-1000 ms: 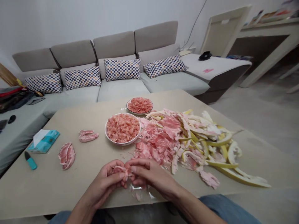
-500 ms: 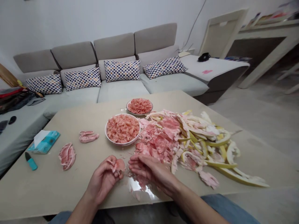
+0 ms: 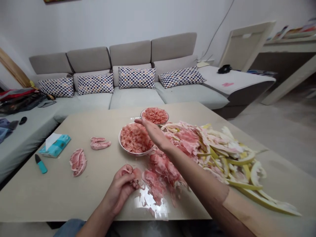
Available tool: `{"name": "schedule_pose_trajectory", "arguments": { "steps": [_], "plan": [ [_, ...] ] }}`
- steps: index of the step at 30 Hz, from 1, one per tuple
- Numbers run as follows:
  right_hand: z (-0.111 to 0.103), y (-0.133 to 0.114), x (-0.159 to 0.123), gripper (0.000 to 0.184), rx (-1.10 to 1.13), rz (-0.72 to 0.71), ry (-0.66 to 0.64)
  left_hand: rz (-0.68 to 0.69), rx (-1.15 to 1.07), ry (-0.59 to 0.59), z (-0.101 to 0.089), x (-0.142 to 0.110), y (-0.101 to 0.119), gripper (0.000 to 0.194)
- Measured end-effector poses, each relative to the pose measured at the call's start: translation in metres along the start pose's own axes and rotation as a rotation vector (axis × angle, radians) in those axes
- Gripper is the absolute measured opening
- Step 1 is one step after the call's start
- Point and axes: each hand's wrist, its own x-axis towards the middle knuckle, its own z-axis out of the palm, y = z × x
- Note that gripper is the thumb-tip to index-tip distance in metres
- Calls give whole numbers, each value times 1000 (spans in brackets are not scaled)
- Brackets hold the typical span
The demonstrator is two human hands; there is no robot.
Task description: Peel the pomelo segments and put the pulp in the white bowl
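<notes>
My left hand (image 3: 123,184), fingers pinched together low over the table, grips a piece of pink pomelo membrane (image 3: 137,176). My right hand (image 3: 153,131) reaches across the right rim of a white bowl (image 3: 136,153) heaped with pink pomelo pulp (image 3: 134,135). Its visible fingers are stretched out, and whatever lies under the palm is hidden. Behind that bowl sits a dark-rimmed plate (image 3: 168,120) of more pulp. Pink membrane scraps (image 3: 158,184) lie beside my left hand, joining a pile of pomelo peel (image 3: 229,158) under and beyond my right forearm.
Left on the table lie pomelo segments (image 3: 78,162), with smaller ones (image 3: 100,143) behind them. A blue tissue pack (image 3: 56,145) and a teal-handled knife (image 3: 41,165) are near the left edge. A grey sofa (image 3: 133,98) with checked cushions borders the table's far side.
My right hand has moved forward and up from beside my left hand to the bowl. My left hand keeps hold of the membrane. The whole view has shifted slightly.
</notes>
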Motion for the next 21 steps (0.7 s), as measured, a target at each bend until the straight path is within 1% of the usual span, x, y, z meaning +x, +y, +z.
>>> {"name": "schedule_pose_trajectory", "arguments": {
  "steps": [2, 3, 5, 6, 7, 8, 9, 11, 13, 16, 21],
  "plan": [
    [-7, 1, -27, 35, -16, -8, 0, 25, 5, -10, 2, -3, 4, 19],
    [-9, 3, -44, 32, -21, -14, -38, 34, 12, -20, 3, -5, 5, 19],
    [-11, 10, -84, 34, -32, 0, -149, 42, 38, -50, 6, -8, 5, 19],
    [-9, 14, -102, 36, -34, 16, -194, 44, 55, -71, 7, -9, 4, 18],
    [-6, 19, -119, 37, -32, 21, -203, 43, 73, -92, 8, -10, 2, 18],
    [-3, 25, -133, 39, -49, -8, -213, 38, 92, -112, 9, -11, 0, 17],
    [1, 30, -143, 42, -76, -51, -195, 35, 108, -126, 10, -11, -2, 18],
    [9, 37, -153, 43, -115, -143, -177, 29, 132, -138, 12, -11, -6, 19],
    [12, 42, -154, 39, -125, -192, -171, 24, 148, -144, 13, -10, -9, 19],
    [11, 43, -150, 31, -117, -197, -156, 3, 202, -159, 12, -8, -10, 19],
    [5, 43, -150, 31, -132, -256, -119, -42, 422, -137, 8, -5, -9, 22]
  ]
}}
